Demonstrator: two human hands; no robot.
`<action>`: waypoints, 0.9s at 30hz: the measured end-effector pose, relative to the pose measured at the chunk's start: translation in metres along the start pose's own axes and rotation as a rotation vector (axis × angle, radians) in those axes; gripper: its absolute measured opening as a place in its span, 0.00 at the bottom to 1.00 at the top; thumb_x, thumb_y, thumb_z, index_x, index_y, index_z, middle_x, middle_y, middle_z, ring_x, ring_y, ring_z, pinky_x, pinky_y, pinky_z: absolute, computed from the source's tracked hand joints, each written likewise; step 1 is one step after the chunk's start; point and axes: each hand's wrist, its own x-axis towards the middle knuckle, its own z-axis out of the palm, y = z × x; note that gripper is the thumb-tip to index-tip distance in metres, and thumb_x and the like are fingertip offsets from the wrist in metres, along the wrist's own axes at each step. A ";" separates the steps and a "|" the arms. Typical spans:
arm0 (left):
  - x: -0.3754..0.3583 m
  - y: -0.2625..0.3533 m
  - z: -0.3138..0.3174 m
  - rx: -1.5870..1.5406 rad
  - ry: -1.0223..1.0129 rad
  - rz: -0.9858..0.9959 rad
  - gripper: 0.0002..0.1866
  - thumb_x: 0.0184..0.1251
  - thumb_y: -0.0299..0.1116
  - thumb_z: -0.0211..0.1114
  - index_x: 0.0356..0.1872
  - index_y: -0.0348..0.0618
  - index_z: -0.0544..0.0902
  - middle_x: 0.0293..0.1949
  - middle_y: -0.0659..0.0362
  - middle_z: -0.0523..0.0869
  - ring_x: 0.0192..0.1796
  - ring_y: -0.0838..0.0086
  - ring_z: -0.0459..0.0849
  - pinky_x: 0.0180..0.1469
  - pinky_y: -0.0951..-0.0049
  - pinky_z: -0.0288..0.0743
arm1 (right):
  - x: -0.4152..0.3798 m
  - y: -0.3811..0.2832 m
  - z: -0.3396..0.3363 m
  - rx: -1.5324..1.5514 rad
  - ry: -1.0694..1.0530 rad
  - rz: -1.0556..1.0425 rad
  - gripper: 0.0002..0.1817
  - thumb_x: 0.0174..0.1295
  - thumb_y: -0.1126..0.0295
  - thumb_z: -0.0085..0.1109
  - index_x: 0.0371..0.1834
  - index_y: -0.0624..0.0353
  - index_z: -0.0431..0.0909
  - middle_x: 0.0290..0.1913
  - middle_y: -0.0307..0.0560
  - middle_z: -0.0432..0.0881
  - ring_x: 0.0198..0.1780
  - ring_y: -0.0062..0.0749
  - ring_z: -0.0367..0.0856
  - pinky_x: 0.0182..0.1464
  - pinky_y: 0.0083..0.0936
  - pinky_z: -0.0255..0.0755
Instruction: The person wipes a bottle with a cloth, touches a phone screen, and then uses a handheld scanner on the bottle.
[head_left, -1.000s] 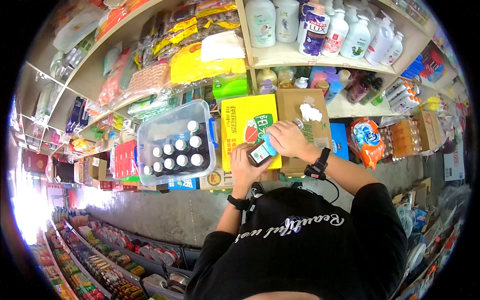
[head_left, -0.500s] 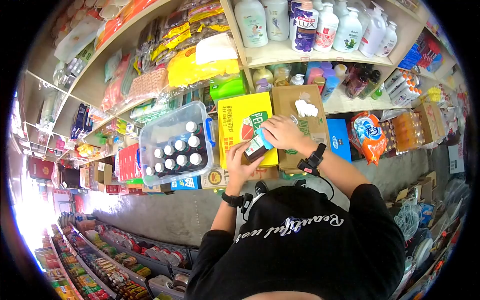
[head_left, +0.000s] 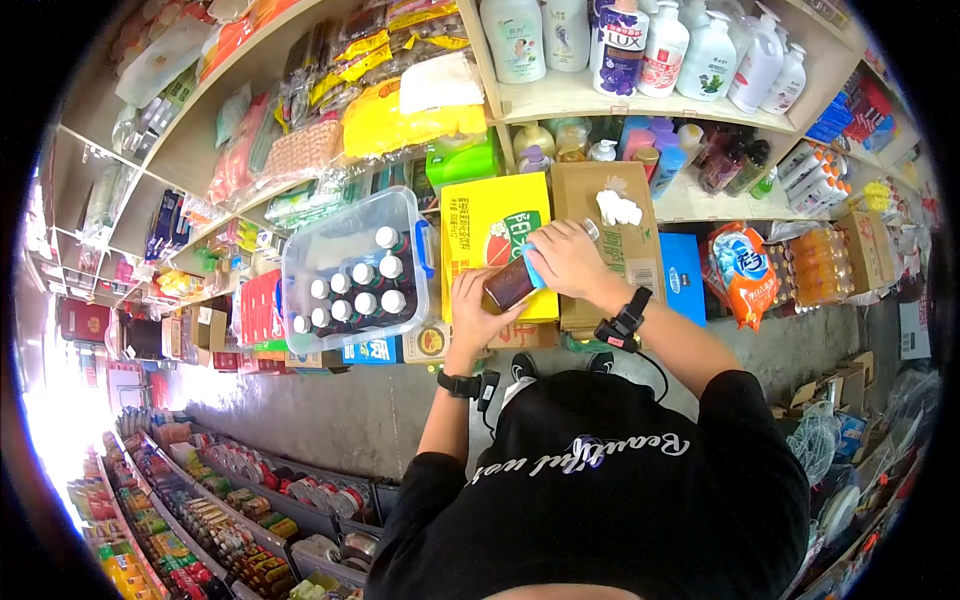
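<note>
My left hand [head_left: 480,305] is closed around the base end of a bottle of dark brown liquid [head_left: 510,284], which lies tilted above a yellow carton [head_left: 465,225]. On the bottle's side, my right hand [head_left: 572,262] presses a light-blue piece that looks like a cloth [head_left: 536,268]. A pale end, seemingly the bottle's top, shows past the right hand's knuckles. To the left, a clear plastic bin [head_left: 335,232] with blue handles holds several dark bottles with white caps [head_left: 365,274]. Beside the yellow carton stands a brown cardboard box [head_left: 585,190].
White crumpled tissue [head_left: 618,208] lies on the brown box. A blue box [head_left: 682,280] and an orange detergent bag [head_left: 740,270] are at the right. Shelves behind carry pump bottles [head_left: 620,50] and yellow packages [head_left: 395,115]. Grey floor [head_left: 310,410] lies below.
The bottle has turned in my hands: its printed label faced up before, and now the dark brown side shows. My right hand has shifted slightly, and the view has moved a little.
</note>
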 end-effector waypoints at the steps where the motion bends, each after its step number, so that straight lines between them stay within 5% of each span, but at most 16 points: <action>1: 0.001 0.001 0.000 0.001 0.004 0.000 0.36 0.42 0.42 0.89 0.56 0.40 0.85 0.52 0.52 0.87 0.56 0.53 0.83 0.64 0.55 0.74 | 0.001 -0.006 0.003 -0.021 0.025 0.018 0.11 0.72 0.63 0.58 0.46 0.60 0.81 0.40 0.54 0.85 0.47 0.53 0.82 0.54 0.46 0.72; 5: 0.002 0.009 -0.002 0.030 0.009 -0.051 0.33 0.42 0.40 0.88 0.52 0.39 0.87 0.50 0.52 0.89 0.54 0.54 0.84 0.62 0.58 0.76 | 0.006 -0.023 0.020 -0.111 0.127 0.025 0.12 0.70 0.62 0.60 0.37 0.62 0.79 0.37 0.54 0.83 0.43 0.50 0.81 0.56 0.46 0.71; 15: -0.008 -0.016 0.014 0.025 0.122 -0.013 0.22 0.44 0.35 0.82 0.40 0.36 0.85 0.41 0.46 0.87 0.46 0.47 0.84 0.51 0.54 0.78 | 0.009 -0.072 0.045 -0.177 0.104 -0.033 0.15 0.65 0.61 0.62 0.36 0.64 0.82 0.37 0.54 0.83 0.46 0.49 0.80 0.60 0.45 0.70; 26: -0.002 0.007 -0.001 0.020 0.053 -0.023 0.33 0.41 0.44 0.89 0.49 0.39 0.88 0.49 0.51 0.89 0.53 0.54 0.85 0.61 0.56 0.77 | 0.006 -0.008 0.009 -0.094 0.003 -0.156 0.12 0.70 0.61 0.60 0.39 0.59 0.80 0.38 0.49 0.84 0.46 0.45 0.81 0.55 0.41 0.72; 27: -0.002 0.007 -0.002 0.031 0.039 -0.033 0.33 0.41 0.44 0.89 0.50 0.39 0.88 0.50 0.52 0.89 0.54 0.54 0.84 0.61 0.56 0.77 | 0.004 -0.002 0.005 -0.051 -0.032 -0.107 0.11 0.71 0.63 0.59 0.46 0.59 0.81 0.43 0.52 0.85 0.49 0.50 0.82 0.57 0.45 0.73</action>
